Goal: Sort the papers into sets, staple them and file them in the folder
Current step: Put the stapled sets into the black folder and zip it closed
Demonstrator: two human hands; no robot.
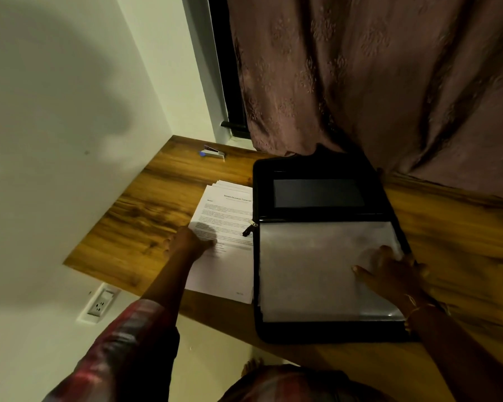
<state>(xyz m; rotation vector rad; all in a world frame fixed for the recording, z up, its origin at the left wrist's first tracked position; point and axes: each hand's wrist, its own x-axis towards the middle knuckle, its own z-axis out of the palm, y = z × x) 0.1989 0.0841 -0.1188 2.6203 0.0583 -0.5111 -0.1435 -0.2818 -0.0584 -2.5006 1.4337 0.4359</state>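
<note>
Head view: wooden desk (145, 216) set vs. a pale wall, w/ a black zip folder (320, 166) lying open on it, right of centre. Folder's far half shows a dark inner pocket; near half is covered by a clear plastic sleeve (308, 271), cloudy white, lying flat. R hand (389, 271) rests on the right part of that sleeve, palm down, fingers spread and straight, grasping nothing; thin gold bangle (415, 310) at the wrist. Papers (227, 216) sit in a stack just left of the folder, right edge touching or tucked under the folder's rim, can't tell which. Top sheet is printed text w/ a heading, too blurred to read in full, and a few lower sheets fan out at the far end. Zip pull (249, 229) hangs off the folder's left edge onto the top sheet. L hand (189, 242) is at the stack's left edge, approx. mid-length, thumb lying over the top page and fingers on the desk side of the edge. Whether it pinches the sheets or only rests there, can't tell. Its arm wears a red plaid sleeve (122, 343). Stapler (212, 153), silver w/ a blue end, lies at the desk's far left corner, well apart from both hands. Pinkish-brown curtain (389, 82) hangs behind the folder, its hem touching the desk. Wall socket (99, 304) sits below the desk's left edge.
</note>
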